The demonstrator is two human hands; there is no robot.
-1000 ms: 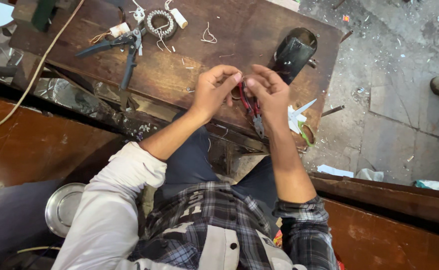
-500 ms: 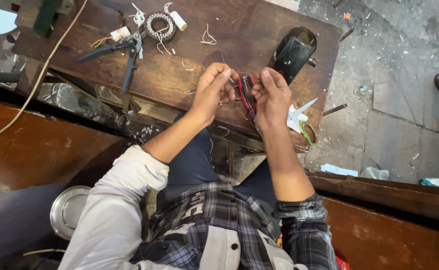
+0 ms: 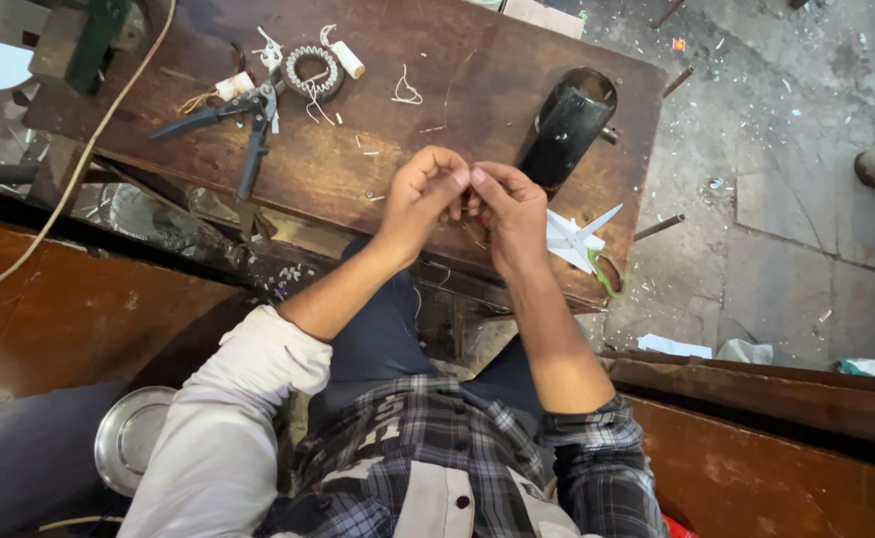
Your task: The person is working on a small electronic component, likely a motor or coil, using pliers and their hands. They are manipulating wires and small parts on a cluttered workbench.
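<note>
Where the fingertips (image 3: 469,179) of the left hand (image 3: 420,196) and right hand (image 3: 510,211) meet, both are pinched shut on a small object hidden between them; its kind cannot be told. Just beyond the right hand lies a black cylindrical housing (image 3: 569,125); white scissors (image 3: 579,239) rest beside that hand, nearer the worktop (image 3: 358,179) edge. Well left of the housing lie black pliers (image 3: 243,120) and a wound coil ring (image 3: 315,70). Right of the housing, littered concrete floor (image 3: 786,159).
</note>
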